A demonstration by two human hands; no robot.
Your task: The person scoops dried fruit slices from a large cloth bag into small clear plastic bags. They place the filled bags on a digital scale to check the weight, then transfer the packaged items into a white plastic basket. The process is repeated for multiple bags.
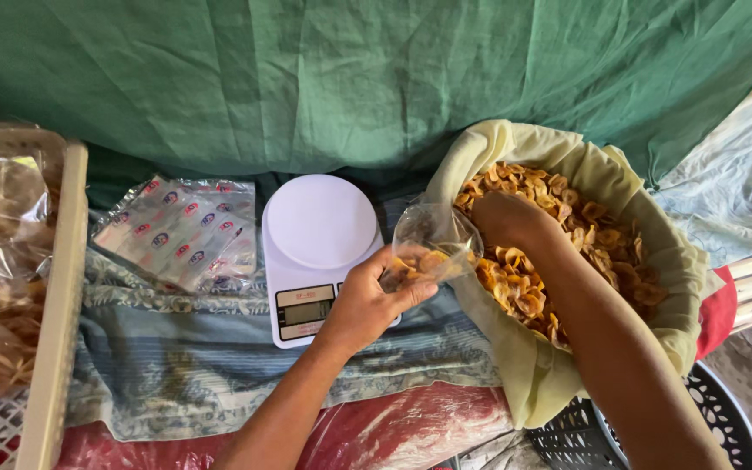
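Glossy clear plastic bag, smooth white plastic scale – matt cloth-lined basket

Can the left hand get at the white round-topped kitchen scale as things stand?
Probably not freely: the left hand is close to the white round-topped kitchen scale, nothing between them, but its grip is full with the clear plastic bag.
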